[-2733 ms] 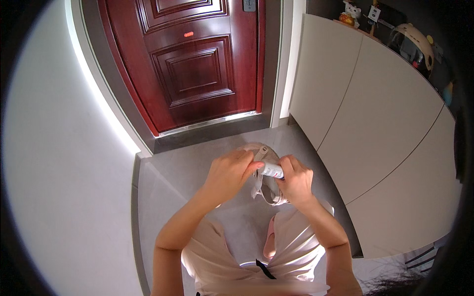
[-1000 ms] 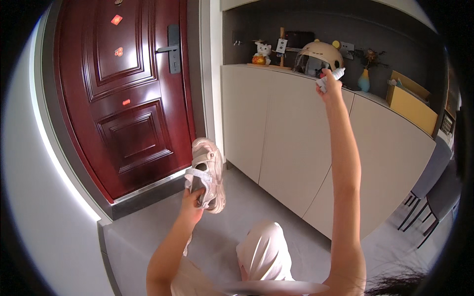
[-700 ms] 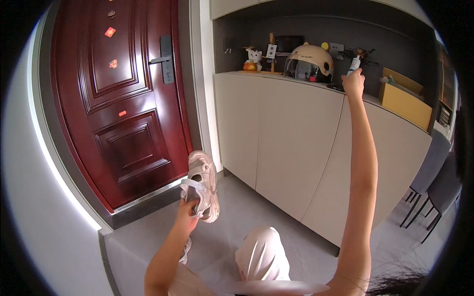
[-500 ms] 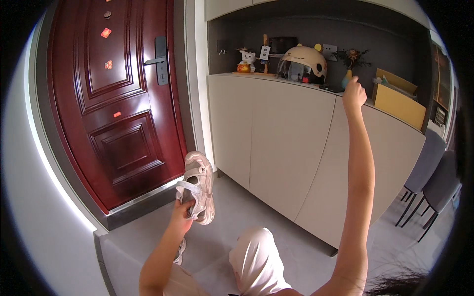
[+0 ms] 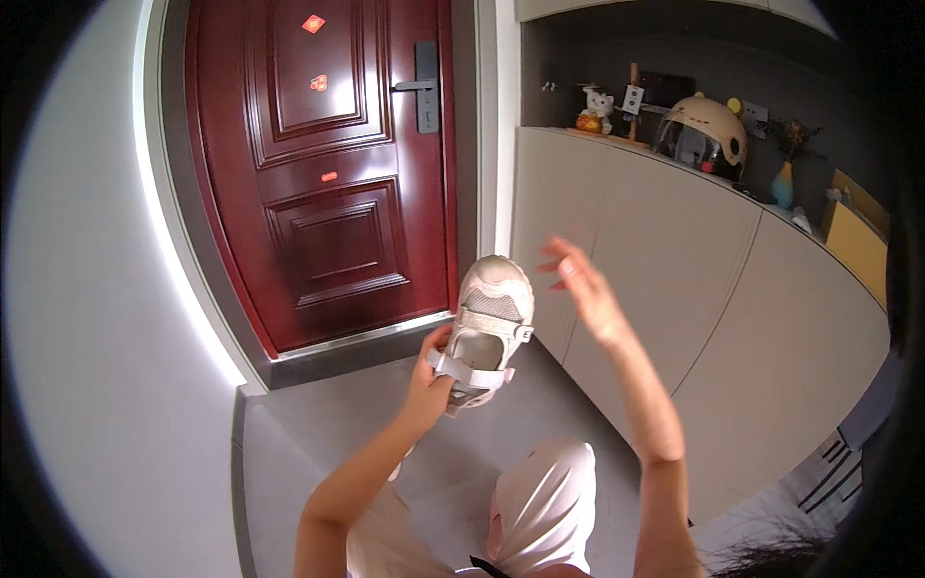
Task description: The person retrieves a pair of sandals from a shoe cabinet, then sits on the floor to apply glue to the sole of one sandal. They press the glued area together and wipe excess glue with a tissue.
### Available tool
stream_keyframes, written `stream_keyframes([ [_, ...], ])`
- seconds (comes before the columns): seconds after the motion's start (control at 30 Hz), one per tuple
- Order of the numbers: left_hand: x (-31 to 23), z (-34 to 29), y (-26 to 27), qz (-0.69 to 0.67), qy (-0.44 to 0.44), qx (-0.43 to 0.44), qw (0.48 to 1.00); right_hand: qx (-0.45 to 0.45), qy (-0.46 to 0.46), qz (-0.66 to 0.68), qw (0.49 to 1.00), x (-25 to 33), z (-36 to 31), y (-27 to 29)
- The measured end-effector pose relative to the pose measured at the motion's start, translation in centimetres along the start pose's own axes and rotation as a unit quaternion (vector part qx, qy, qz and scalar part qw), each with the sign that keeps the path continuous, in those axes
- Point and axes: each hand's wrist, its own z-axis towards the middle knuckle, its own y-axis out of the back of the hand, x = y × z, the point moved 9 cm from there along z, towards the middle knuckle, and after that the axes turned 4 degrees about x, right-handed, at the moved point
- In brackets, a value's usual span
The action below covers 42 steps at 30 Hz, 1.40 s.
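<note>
left hand (image 5: 429,371) gripping pale shoe (image 5: 487,332) – right hand (image 5: 578,284) empty, fingers spread

A pale beige child's shoe (image 5: 487,332) with a mesh toe, a rounded cap and a white strap across its open top is held up at the heel end, toe pointing up and away, its opening facing the viewer, in mid-scene before the dark red door.
</note>
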Motion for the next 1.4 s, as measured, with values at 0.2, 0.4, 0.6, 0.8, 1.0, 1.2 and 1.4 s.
stream_keyframes([
  [0.2, 2.6, -0.9, 1.7, -0.148, 0.123, -0.017, 0.981, 0.188, -0.133, 0.433, 0.871, -11.0, -1.3, -10.7],
  [0.4, 0.1, -1.1, 4.8, -0.079, 0.141, 0.001, 0.987, 0.195, -0.092, 0.420, 0.881, -10.3, 0.5, -13.8],
  [0.6, -3.6, -0.6, 10.3, -0.050, 0.019, -0.108, 0.993, 0.199, 0.006, 0.286, 0.937, -7.2, 2.4, -15.8],
  [0.8, 0.0, -0.5, 6.7, -0.282, 0.243, -0.034, 0.928, 0.238, 0.018, 0.195, 0.951, -6.7, 1.3, -17.4],
  [1.0, -0.8, 0.6, 7.0, -0.246, 0.162, -0.065, 0.953, 0.226, 0.139, -0.054, 0.963, -4.4, 0.9, -16.2],
  [1.2, -2.6, 1.0, 8.8, 0.120, 0.000, -0.143, 0.983, 0.104, 0.018, 0.005, 0.994, -3.3, 0.3, -13.4],
  [1.4, -2.7, 0.6, 7.1, -0.013, 0.033, -0.112, 0.993, 0.087, 0.045, 0.018, 0.995, -3.2, -0.1, -13.7],
])
